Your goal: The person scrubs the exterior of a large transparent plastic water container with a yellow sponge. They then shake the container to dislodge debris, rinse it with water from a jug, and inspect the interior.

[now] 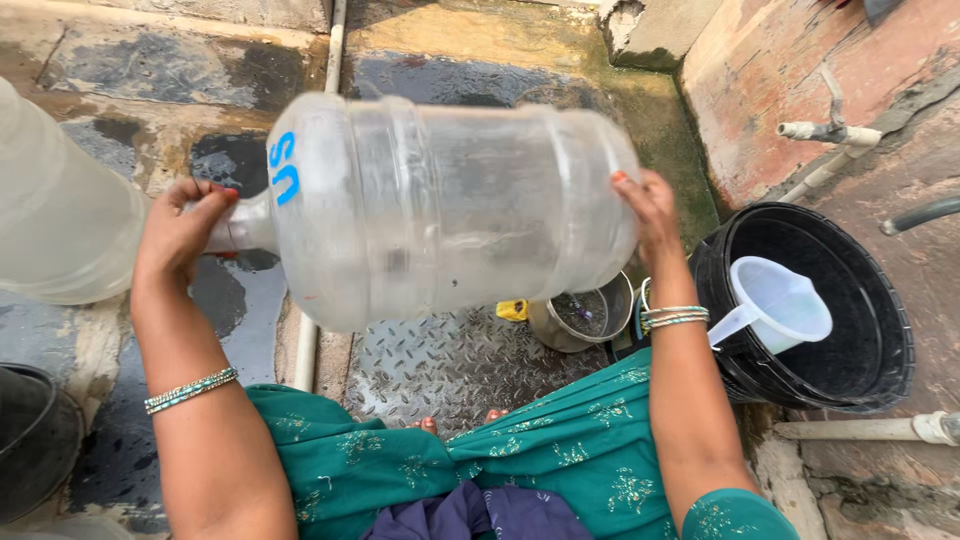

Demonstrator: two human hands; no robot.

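Note:
A large clear plastic water jug (440, 205) with blue marks near its shoulder lies on its side in the air in front of me. My left hand (185, 232) grips its narrow neck at the left. My right hand (645, 215) presses flat against its base at the right. The jug looks empty apart from wet streaks inside. Below it sits a small steel pot (585, 315) on a wet metal tread plate (450, 365).
A black bucket (850, 380) holding a white plastic mug (785, 300) stands at the right, under a white tap pipe (830, 135). A second clear jug (50, 215) lies at the far left. A dark container (30, 440) sits lower left. The floor is wet.

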